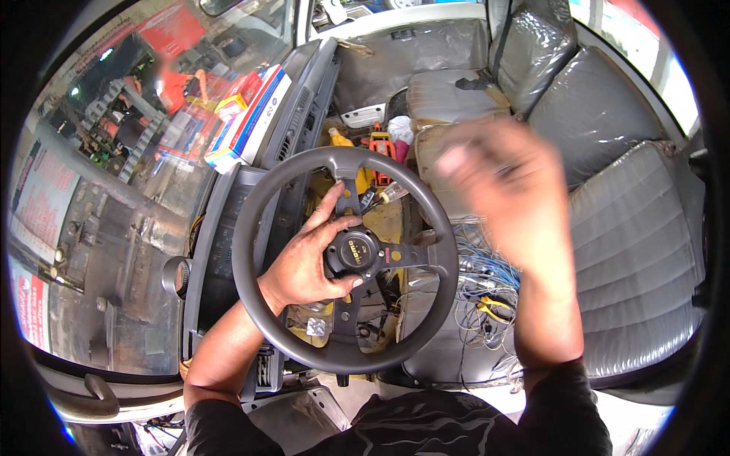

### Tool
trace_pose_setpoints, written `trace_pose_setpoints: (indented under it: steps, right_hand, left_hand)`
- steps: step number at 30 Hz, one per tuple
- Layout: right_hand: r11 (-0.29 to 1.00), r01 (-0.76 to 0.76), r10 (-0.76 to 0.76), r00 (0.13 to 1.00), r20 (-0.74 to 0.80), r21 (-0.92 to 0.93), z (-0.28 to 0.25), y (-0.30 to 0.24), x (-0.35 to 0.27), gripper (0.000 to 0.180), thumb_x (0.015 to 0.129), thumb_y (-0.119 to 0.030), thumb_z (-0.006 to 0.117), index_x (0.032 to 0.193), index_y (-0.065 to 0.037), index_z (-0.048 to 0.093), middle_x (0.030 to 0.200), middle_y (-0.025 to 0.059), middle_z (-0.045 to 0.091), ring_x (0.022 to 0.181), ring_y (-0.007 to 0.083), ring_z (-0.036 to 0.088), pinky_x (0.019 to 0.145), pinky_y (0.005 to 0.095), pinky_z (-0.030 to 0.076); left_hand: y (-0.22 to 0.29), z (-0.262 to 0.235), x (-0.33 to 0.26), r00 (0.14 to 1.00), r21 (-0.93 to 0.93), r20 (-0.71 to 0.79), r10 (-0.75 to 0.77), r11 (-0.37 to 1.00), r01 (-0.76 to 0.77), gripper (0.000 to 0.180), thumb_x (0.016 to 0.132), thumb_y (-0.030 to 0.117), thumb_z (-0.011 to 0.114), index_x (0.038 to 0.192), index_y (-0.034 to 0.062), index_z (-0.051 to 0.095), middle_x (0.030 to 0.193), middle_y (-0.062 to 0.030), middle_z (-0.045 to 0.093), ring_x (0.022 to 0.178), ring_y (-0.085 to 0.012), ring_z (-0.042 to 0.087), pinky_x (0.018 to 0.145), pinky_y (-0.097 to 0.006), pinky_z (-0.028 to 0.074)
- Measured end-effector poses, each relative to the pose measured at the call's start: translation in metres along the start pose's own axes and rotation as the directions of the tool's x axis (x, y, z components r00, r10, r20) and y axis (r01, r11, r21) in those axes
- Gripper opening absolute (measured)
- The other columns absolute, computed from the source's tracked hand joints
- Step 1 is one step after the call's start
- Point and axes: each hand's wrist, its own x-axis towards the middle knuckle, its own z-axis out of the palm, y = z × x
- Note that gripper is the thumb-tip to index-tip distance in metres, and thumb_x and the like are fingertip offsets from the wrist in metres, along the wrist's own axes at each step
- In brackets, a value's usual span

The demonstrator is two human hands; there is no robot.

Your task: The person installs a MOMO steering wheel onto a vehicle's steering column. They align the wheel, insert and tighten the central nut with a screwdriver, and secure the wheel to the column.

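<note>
I see the steering wheel (346, 258) at centre, dark rim w/ black spokes, mounted in front of the dash (300, 114). My left hand (312, 262) reaches through the rim and wraps the round hub cap (356, 251) at the wheel's centre, thumb and fingers clamped on it. My right hand (506, 190) is raised to the right of the wheel, above the rim, badly blurred; can't tell if it's spread or closed, or holding anything. Right of the wheel, below that hand, a tangle of blue and white wires (483, 285) lies on the floor. Beyond the wheel, grey seats (623, 228). Boxes (247, 114) sit atop the dash, upper left of the wheel.
</note>
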Motion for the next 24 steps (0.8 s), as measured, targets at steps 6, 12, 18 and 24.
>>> trace_pose_setpoints:
  steps: [6, 12, 18, 24]
  right_hand:
    - [0.427, 0.1, 0.186, 0.963, -0.196, 0.898, 0.007, -0.01, 0.012, 0.034, 0.111, -0.035, 0.058, 0.107, -0.002, 0.067, 0.066, 0.0029, 0.052, 0.049, 0.0147, 0.05, 0.047, 0.0328, 0.041]
    - [0.543, 0.137, 0.197, 0.938, -0.285, 0.828, 0.036, 0.004, 0.011, 0.032, 0.113, -0.033, 0.056, 0.109, -0.002, 0.064, 0.069, 0.0013, 0.049, 0.052, 0.0142, 0.048, 0.05, 0.0327, 0.041]
    - [0.512, 0.164, 0.215, 0.926, -0.31, 0.843, 0.039, 0.006, 0.014, 0.032, 0.112, -0.029, 0.061, 0.104, 0.001, 0.067, 0.068, 0.0047, 0.054, 0.05, 0.0154, 0.052, 0.048, 0.0327, 0.044]
    - [0.613, 0.15, 0.181, 0.929, -0.323, 0.776, 0.039, 0.006, 0.012, 0.031, 0.113, -0.031, 0.057, 0.107, -0.001, 0.063, 0.068, 0.002, 0.05, 0.053, 0.0145, 0.05, 0.05, 0.0335, 0.042]
  left_hand:
    - [0.022, 0.0, 0.009, 0.996, 0.256, 0.092, 0.003, 0.966, -0.027, 0.07, 0.067, 0.021, 0.088, 0.137, 0.0258, 0.078, 0.183, -0.0228, 0.021, 0.166, -0.0596, 0.012, 0.132, -0.073, 0.015]
    - [0.028, -0.003, 0.01, 0.988, 0.297, 0.154, -0.001, 0.954, -0.046, 0.064, 0.069, 0.023, 0.087, 0.133, 0.0215, 0.081, 0.182, -0.0201, 0.026, 0.166, -0.0594, 0.011, 0.132, -0.074, 0.013]
    - [0.022, 0.0, 0.008, 0.988, 0.287, 0.152, 0.018, 0.956, -0.062, 0.064, 0.07, 0.024, 0.086, 0.134, 0.0207, 0.08, 0.182, -0.0196, 0.027, 0.166, -0.0593, 0.012, 0.132, -0.075, 0.013]
    - [0.025, -0.002, 0.009, 0.986, 0.293, 0.164, 0.017, 0.954, -0.065, 0.063, 0.072, 0.025, 0.086, 0.134, 0.0204, 0.08, 0.181, -0.0194, 0.028, 0.165, -0.0589, 0.014, 0.132, -0.074, 0.013]
